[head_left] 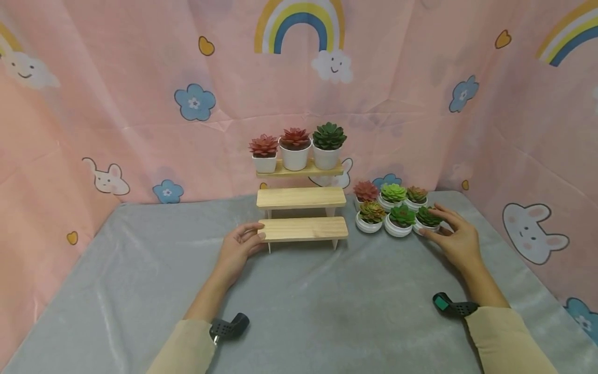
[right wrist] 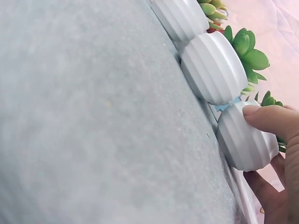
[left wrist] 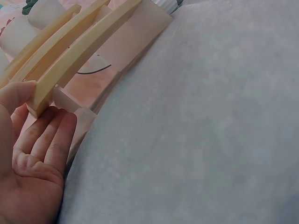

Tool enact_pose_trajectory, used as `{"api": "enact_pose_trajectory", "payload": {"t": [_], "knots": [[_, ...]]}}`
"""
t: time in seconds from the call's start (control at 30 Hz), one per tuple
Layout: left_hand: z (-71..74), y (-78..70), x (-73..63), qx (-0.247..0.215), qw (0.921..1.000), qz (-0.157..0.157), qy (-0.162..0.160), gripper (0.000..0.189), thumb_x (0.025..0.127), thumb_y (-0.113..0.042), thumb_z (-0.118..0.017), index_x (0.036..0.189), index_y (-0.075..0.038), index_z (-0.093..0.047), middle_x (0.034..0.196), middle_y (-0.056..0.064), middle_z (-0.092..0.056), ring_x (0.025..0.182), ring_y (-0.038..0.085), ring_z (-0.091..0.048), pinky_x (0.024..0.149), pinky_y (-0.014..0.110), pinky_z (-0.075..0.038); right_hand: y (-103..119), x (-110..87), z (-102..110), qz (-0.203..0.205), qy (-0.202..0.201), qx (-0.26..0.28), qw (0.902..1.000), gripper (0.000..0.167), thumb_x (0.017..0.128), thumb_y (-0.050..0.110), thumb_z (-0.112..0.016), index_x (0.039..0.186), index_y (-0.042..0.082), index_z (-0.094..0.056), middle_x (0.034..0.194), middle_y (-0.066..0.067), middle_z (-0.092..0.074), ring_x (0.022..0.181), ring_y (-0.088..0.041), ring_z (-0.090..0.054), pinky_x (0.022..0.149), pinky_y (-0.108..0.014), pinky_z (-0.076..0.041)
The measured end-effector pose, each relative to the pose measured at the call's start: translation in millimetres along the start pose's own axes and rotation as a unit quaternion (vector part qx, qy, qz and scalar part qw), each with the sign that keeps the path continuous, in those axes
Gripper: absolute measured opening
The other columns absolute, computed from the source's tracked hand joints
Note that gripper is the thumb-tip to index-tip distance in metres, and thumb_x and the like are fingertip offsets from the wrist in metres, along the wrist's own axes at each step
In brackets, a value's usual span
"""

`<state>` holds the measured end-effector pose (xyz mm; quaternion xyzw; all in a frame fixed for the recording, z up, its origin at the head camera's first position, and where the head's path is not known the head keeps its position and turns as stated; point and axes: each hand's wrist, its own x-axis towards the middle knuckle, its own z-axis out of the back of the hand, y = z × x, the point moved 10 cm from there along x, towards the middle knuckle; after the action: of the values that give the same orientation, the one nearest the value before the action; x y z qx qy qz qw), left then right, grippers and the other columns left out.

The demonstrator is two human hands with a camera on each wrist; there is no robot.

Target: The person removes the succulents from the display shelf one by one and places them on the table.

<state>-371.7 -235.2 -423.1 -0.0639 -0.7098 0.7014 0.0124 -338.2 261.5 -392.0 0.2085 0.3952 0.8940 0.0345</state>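
My left hand [head_left: 238, 252] pinches the left end of the bottom step of a tiered wooden stand [head_left: 302, 229], thumb on top and fingers beneath, as the left wrist view shows. At the right, my right hand [head_left: 457, 240] holds a succulent pot [right wrist: 247, 137], white and ribbed, between thumb and fingers. Its dark green succulent [head_left: 427, 216] shows past the fingertips. This pot stands at the front right of a cluster, beside another ribbed pot with a green succulent [head_left: 402, 216]. On the stand's top step are a square pot [head_left: 264, 164] and two round pots, with red and green succulents.
Other potted succulents in the cluster include a yellow-orange one [head_left: 371, 212], a red one [head_left: 366, 191], a light green one [head_left: 393, 192] and a brownish one [head_left: 417, 195]. A grey cloth [head_left: 299, 311] covers the table. Behind hangs a pink patterned curtain [head_left: 140, 104].
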Motion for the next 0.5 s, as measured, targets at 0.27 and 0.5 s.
{"api": "enact_pose_trajectory", "payload": {"t": [0.27, 0.5], "knots": [[0.0, 2.0, 2.0, -0.006, 1.0000, -0.004, 0.005, 0.033, 0.096, -0.006, -0.065, 0.128, 0.004, -0.059, 0.136, 0.025, -0.063, 0.104, 0.011, -0.071, 0.095, 0.030, -0.061, 3.6, 1.8, 2.6, -0.008, 0.019, 0.001, 0.9998, 0.061, 0.087, 0.025, -0.082, 0.140, 0.006, -0.059, 0.160, -0.014, -0.043, 0.149, -0.030, -0.038, 0.114, -0.034, -0.048], [1.1, 7.3, 3.3, -0.006, 1.0000, -0.003, 0.006, 0.034, 0.096, -0.007, -0.067, 0.128, 0.002, -0.060, 0.137, 0.023, -0.063, 0.107, 0.014, -0.071, 0.095, 0.030, -0.061, 38.8, 3.9, 19.2, 0.046, 0.012, 0.008, 0.9988, 0.058, 0.088, 0.020, -0.080, 0.141, 0.009, -0.059, 0.152, -0.011, -0.051, 0.142, 0.000, -0.040, 0.120, -0.041, -0.042]]}}
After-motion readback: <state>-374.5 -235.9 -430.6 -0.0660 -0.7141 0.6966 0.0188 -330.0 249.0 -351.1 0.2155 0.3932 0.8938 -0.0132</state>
